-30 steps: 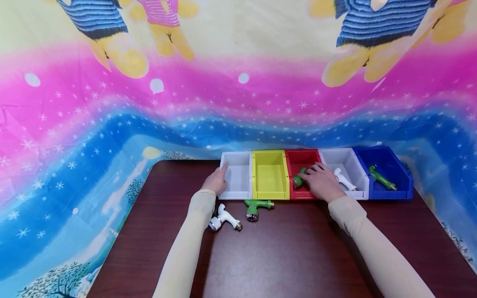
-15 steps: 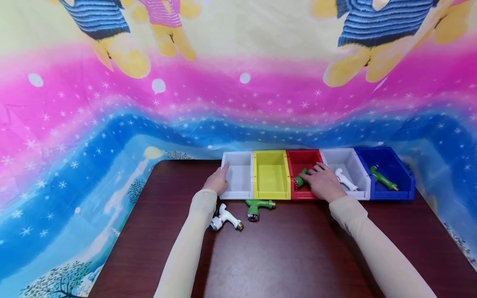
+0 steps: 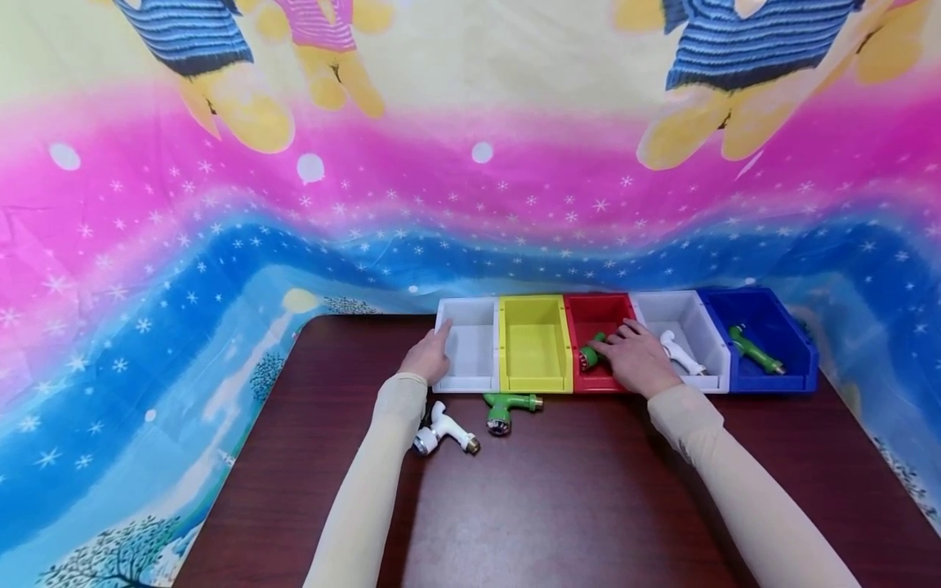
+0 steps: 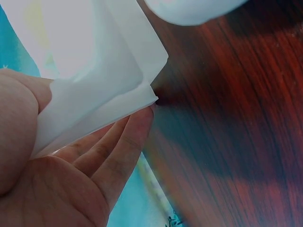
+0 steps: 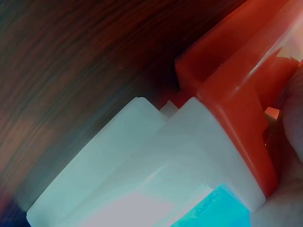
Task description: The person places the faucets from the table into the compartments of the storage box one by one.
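In the head view, my left hand (image 3: 426, 358) grips the outer side wall of the leftmost white bin (image 3: 470, 384). The left wrist view has the thumb (image 4: 16, 127) inside that wall and the fingers (image 4: 118, 151) outside. My right hand (image 3: 641, 359) holds the red bin (image 3: 597, 307) at its right wall, beside the second white bin (image 3: 672, 306). Its thumb reaches into the red bin, close to a green tap (image 3: 590, 353); whether they touch I cannot tell. The right wrist view shows only part of this hand (image 5: 292, 118), with its fingertips mostly hidden.
A yellow bin (image 3: 535, 384) and a blue bin (image 3: 804, 380) complete the row. A white tap (image 3: 682, 356) lies in the second white bin, a green tap (image 3: 755, 351) in the blue one. Another white tap (image 3: 447, 426) and green tap (image 3: 507, 404) lie on the dark table (image 3: 559, 498).
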The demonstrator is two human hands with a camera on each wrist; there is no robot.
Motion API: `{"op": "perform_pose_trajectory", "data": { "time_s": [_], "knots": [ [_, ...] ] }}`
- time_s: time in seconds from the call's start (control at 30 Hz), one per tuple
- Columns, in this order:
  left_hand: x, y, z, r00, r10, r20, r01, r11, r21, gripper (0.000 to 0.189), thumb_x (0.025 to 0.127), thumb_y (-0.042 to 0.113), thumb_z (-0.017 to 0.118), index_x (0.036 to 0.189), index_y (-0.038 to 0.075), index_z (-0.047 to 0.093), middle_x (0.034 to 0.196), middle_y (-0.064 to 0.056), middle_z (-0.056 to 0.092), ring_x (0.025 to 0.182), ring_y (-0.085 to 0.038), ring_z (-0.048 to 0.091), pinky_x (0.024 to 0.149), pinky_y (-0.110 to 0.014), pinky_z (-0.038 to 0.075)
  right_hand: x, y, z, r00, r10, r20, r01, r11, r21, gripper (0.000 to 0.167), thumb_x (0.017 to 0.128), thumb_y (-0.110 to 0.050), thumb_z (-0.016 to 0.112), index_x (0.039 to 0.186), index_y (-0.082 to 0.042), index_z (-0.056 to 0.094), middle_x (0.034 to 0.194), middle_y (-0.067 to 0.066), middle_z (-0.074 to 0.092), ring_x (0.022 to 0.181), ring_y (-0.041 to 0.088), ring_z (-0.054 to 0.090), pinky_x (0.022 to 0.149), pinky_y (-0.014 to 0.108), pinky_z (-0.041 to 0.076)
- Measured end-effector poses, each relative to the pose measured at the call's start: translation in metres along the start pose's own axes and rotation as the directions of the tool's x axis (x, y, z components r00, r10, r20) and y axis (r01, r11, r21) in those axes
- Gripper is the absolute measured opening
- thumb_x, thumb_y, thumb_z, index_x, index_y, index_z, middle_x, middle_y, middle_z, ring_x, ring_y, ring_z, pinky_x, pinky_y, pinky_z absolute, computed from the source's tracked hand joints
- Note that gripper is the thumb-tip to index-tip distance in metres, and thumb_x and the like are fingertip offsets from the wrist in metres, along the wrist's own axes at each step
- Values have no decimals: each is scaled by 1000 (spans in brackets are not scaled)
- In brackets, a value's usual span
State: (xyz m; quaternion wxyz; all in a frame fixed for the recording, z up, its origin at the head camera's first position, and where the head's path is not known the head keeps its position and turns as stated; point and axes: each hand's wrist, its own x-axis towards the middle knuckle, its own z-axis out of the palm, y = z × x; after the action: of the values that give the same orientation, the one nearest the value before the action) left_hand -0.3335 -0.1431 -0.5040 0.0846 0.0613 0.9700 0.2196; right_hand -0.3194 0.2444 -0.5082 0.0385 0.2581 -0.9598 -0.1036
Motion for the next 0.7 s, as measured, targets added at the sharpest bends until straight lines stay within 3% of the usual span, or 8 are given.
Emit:
{"op": "perform_pose_trajectory", "data": {
  "time_s": [0.5,0.7],
  "knots": [
    [1,0,0,1000,-1,2,1,1000,-10,71,105,6,50,168,20,20,167,-19,33,143,-36,49,116,-50,44,-3,1,0,999,-11,-51,11,1000,2,54,91,-3,70,143,-14,64,117,15,74,123,39,59,125,58,27],
    [-1,0,1,1000,-4,2,4,1000,-18,71,105,5,51,167,20,21,167,-20,32,141,-37,51,114,-51,46,-3,0,4,998,6,-65,-4,1000,29,52,91,-3,68,142,-13,65,123,19,71,127,40,56,125,56,27]
  ]
}}
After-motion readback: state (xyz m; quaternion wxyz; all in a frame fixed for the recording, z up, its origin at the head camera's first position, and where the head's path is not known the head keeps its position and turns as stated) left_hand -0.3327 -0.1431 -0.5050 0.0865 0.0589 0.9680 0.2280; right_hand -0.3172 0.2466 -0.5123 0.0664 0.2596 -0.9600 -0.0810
